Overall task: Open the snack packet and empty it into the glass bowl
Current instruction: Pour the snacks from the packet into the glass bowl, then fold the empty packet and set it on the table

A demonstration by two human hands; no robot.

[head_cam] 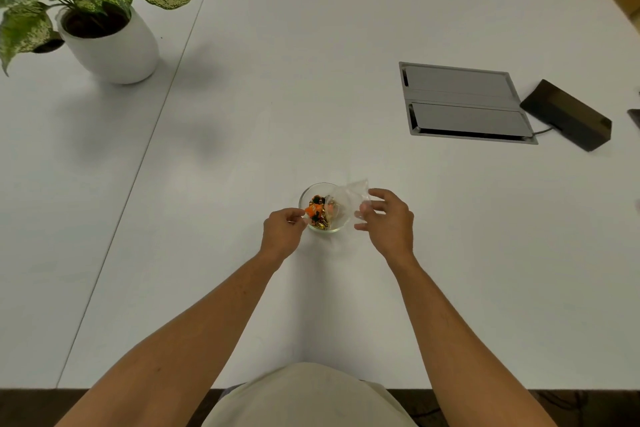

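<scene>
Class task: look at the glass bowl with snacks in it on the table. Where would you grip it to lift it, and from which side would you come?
Probably the glass bowl's bare far-left rim, with a grip coming from above and the left. The clear packet held by the right hand overhangs the right rim, and the left hand sits at the near-left rim.

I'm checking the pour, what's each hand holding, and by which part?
Right hand pinches the clear snack packet by its upper end. Left hand seems to grip the glass bowl rim.
</scene>
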